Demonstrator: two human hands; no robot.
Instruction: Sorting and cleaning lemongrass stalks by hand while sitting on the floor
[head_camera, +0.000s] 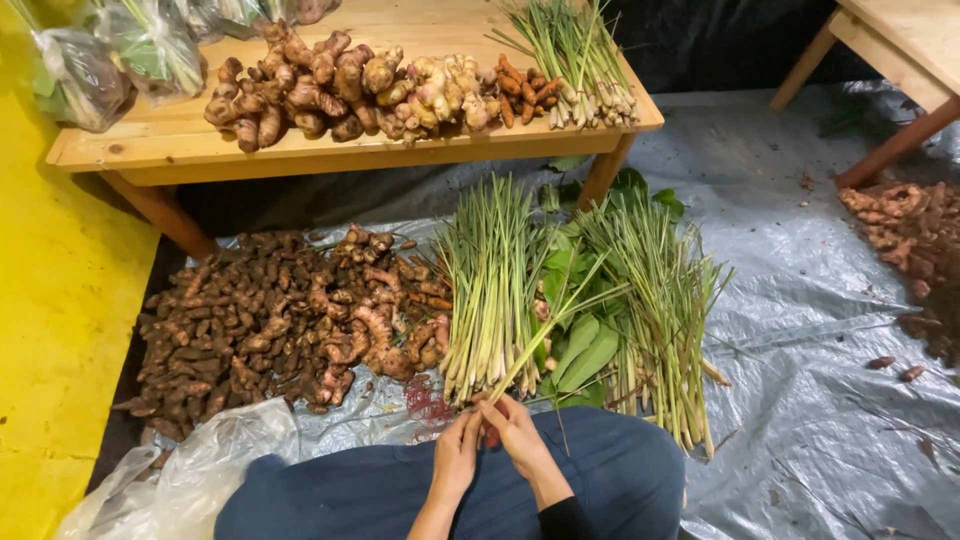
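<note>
My left hand (457, 452) and my right hand (515, 432) meet just above my knees, both closed around the base of a single lemongrass stalk (548, 330) that slants up to the right. A bundle of lemongrass (489, 285) lies on the plastic sheet right in front of my hands, root ends toward me. A second lemongrass bundle (662, 300) lies to the right, on top of broad green leaves (583, 352). A bit of red netting (428, 400) sits by my left hand.
A heap of dark and pinkish rhizomes (270, 325) covers the grey plastic sheet (820, 330) at left. A wooden table (330, 150) behind carries rhizomes, turmeric, lemongrass and bagged greens. More roots (910, 240) lie at right. A clear plastic bag (190, 480) is beside my left knee.
</note>
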